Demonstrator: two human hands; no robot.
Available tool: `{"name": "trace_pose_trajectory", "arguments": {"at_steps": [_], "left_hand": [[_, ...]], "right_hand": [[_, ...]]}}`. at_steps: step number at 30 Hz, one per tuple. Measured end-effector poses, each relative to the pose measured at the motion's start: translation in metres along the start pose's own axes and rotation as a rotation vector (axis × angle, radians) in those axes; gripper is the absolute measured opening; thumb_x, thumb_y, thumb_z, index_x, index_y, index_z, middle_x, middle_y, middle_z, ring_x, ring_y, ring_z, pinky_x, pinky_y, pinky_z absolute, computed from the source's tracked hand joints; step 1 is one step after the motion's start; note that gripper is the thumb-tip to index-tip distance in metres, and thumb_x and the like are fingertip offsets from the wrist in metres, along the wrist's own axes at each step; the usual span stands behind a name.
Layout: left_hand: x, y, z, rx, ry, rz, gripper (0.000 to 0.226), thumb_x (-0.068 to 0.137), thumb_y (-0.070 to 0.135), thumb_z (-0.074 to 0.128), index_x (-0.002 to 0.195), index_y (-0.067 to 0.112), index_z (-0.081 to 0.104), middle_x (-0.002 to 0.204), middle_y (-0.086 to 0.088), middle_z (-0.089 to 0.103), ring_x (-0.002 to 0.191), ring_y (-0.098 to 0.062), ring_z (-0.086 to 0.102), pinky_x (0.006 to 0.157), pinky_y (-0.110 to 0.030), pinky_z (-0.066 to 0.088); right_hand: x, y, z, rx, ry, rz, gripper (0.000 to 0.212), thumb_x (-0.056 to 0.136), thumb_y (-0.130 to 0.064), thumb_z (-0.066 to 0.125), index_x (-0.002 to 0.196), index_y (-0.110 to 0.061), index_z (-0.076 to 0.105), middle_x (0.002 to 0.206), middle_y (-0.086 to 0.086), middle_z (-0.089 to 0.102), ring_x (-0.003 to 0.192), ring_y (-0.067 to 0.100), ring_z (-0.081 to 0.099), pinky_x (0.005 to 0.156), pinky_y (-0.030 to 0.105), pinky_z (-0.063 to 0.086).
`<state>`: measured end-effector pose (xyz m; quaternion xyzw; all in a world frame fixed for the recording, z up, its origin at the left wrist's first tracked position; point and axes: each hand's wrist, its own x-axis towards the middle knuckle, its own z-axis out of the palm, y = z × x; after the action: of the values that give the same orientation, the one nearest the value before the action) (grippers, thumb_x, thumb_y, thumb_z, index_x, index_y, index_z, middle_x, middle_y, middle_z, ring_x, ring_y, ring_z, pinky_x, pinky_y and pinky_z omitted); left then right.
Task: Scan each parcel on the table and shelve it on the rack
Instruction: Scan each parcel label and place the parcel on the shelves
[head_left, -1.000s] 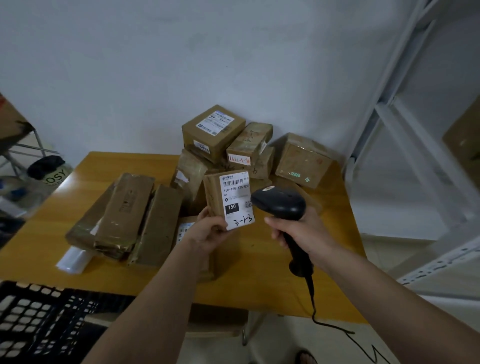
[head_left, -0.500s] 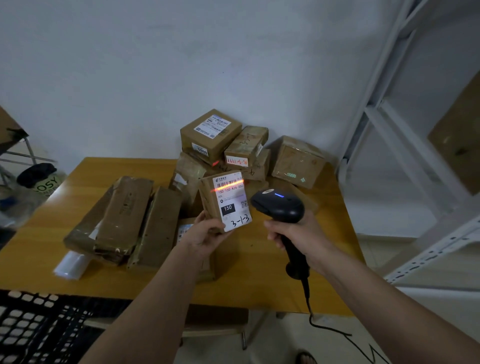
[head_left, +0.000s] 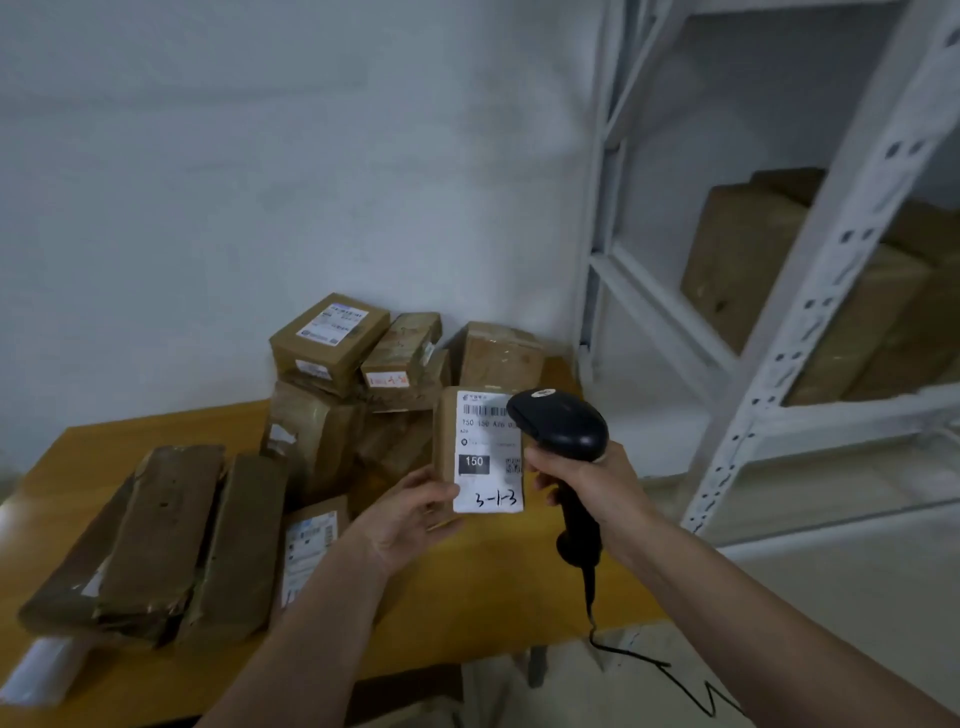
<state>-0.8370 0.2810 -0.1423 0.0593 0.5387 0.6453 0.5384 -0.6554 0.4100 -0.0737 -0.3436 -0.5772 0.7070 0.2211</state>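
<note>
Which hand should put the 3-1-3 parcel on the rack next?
Probably left: the left hand already holds the parcel, while the right hand grips the scanner. The rack stands to the right.

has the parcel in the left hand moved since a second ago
Yes. The held parcel has shifted right against the pile: it earlier fronted the taped parcel; now it sits below the rightmost parcel, nearer the rack.

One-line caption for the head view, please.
Left hand holds a labelled parcel marked 3-1-3 while right hand grips a barcode scanner above the parcel-strewn table, rack at right.
</note>
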Motion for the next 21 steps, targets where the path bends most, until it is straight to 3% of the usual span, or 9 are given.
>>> {"name": "trace_pose_trajectory", "arguments": {"at_steps": [2, 6, 9, 13, 18, 21], "left_hand": [[-0.001, 0.000, 0.026, 0.065, -0.042, 0.000, 0.106, 0.044, 0.012, 0.093, 0.139, 0.007, 0.047, 0.115, -0.015, 0.071, 0.108, -0.030, 0.067, 0.094, -0.045, 0.051], [-0.006, -0.013, 0.084, 0.091, -0.108, 0.017, 0.104, 0.056, 0.011, 0.090, 0.145, 0.007, 0.037, 0.115, -0.017, 0.070, 0.108, -0.033, 0.067, 0.092, -0.045, 0.054], [-0.019, -0.032, 0.134, 0.169, -0.188, 0.006, 0.096, 0.051, 0.017, 0.091, 0.136, 0.007, 0.048, 0.110, -0.015, 0.073, 0.104, -0.030, 0.070, 0.081, -0.038, 0.058], [-0.036, -0.058, 0.192, 0.234, -0.254, 0.003, 0.080, 0.060, 0.016, 0.085, 0.131, 0.007, 0.051, 0.116, -0.019, 0.070, 0.110, -0.033, 0.066, 0.092, -0.043, 0.055], [-0.058, -0.072, 0.263, 0.322, -0.320, 0.073, 0.071, 0.066, 0.018, 0.081, 0.130, 0.006, 0.052, 0.118, -0.018, 0.069, 0.110, -0.032, 0.066, 0.089, -0.043, 0.056], [-0.067, -0.073, 0.307, 0.394, -0.329, 0.148, 0.070, 0.066, 0.021, 0.083, 0.130, 0.008, 0.056, 0.118, -0.015, 0.070, 0.117, -0.032, 0.062, 0.103, -0.051, 0.047]], "right_hand": [[-0.010, -0.009, -0.023, 0.025, 0.032, -0.027, 0.017, 0.080, -0.011, 0.078, 0.095, -0.009, 0.071, 0.072, 0.005, 0.072, 0.063, 0.015, 0.064, 0.057, 0.024, 0.052], [-0.040, -0.025, -0.077, 0.067, 0.093, -0.078, 0.011, 0.081, -0.010, 0.076, 0.086, -0.004, 0.069, 0.061, 0.006, 0.063, 0.053, 0.017, 0.056, 0.054, 0.026, 0.050], [-0.066, -0.035, -0.122, 0.080, 0.145, -0.089, 0.009, 0.082, -0.010, 0.075, 0.083, -0.003, 0.069, 0.061, 0.007, 0.061, 0.051, 0.016, 0.054, 0.053, 0.026, 0.049], [-0.101, -0.048, -0.181, 0.103, 0.226, -0.129, 0.009, 0.081, -0.013, 0.076, 0.079, -0.008, 0.069, 0.057, 0.004, 0.060, 0.051, 0.015, 0.054, 0.054, 0.027, 0.048], [-0.138, -0.066, -0.244, 0.142, 0.291, -0.226, 0.016, 0.080, -0.012, 0.076, 0.067, -0.011, 0.066, 0.057, 0.006, 0.058, 0.048, 0.016, 0.052, 0.050, 0.026, 0.046], [-0.156, -0.078, -0.275, 0.167, 0.306, -0.257, 0.013, 0.081, -0.012, 0.075, 0.074, -0.007, 0.064, 0.058, 0.006, 0.058, 0.048, 0.017, 0.052, 0.050, 0.026, 0.046]]}}
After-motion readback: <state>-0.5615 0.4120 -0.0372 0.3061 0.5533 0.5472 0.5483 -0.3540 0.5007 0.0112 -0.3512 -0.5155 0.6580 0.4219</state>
